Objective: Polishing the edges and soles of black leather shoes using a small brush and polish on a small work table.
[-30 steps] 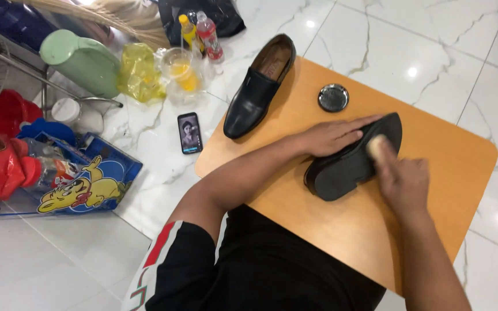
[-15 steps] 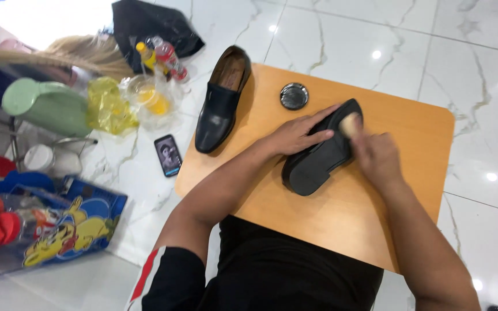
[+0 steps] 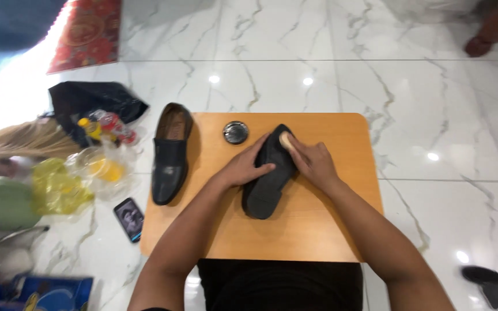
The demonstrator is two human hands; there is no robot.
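On a low wooden worktop (image 3: 329, 230) set over a white marble floor (image 3: 433, 103), a person steadies a black shoe (image 3: 266, 178) turned sole-up, its heel toward the body and its toe pointing away. The left hand (image 3: 243, 167) lies cupped over the shoe's near side, fingers wrapped against the sole edge, while the right hand (image 3: 315, 161) closes its fingers around a small pale applicator (image 3: 285, 140) pressed to the toe end. A round open polish tin (image 3: 236, 132) sits just beside the shoe's tip, near the far edge of the worktop, and the matching black loafer (image 3: 169, 152) stands upright along the left edge, partly overhanging it. On the floor to the left lie a dark phone (image 3: 129, 217), crumpled clear and yellow plastic bags (image 3: 82, 178), a few small bottles (image 3: 102, 128) and a black bag (image 3: 96, 101). The risks here look modest but real: the shoe rests on its rounded upper, so a hard stroke from the applicator could roll it out of the left hand's hold; the tin is close enough to the working hand that a sweeping elbow or wrist might knock it off the edge and smear polish on the marble; and the spare loafer, sitting at the rim, could be nudged to the floor.
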